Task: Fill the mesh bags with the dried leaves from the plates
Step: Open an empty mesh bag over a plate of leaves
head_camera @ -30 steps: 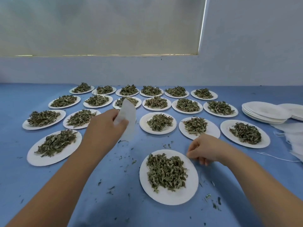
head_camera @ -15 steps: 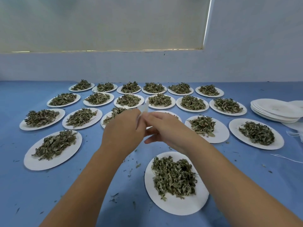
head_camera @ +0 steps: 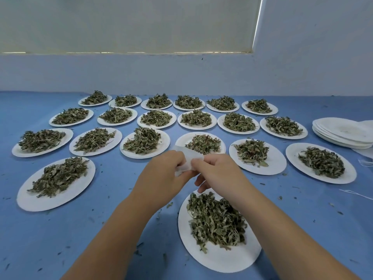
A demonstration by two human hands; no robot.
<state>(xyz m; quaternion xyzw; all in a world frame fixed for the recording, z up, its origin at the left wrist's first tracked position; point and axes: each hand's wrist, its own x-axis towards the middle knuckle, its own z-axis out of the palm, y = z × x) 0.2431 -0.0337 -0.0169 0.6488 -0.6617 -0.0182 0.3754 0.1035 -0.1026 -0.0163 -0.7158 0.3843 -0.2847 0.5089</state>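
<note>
A small white mesh bag (head_camera: 186, 158) is held in the air between both hands, above the blue table. My left hand (head_camera: 161, 178) grips its left side, and my right hand (head_camera: 217, 174) pinches its right edge. Just below the hands lies a white paper plate (head_camera: 218, 257) with a heap of dried leaves (head_camera: 216, 221). Several more plates of dried leaves, such as one at the left (head_camera: 54, 186), stand in rows farther back.
A stack of bare paper plates (head_camera: 343, 136) stands at the far right, with white bags and strings (head_camera: 365, 158) beside it. Leaf crumbs are scattered on the blue tabletop (head_camera: 101, 229). A wall runs behind the table.
My right hand left the near plate's rim and came up to the bag that my left hand held. Both hands now hold the bag, its top spread a little wider.
</note>
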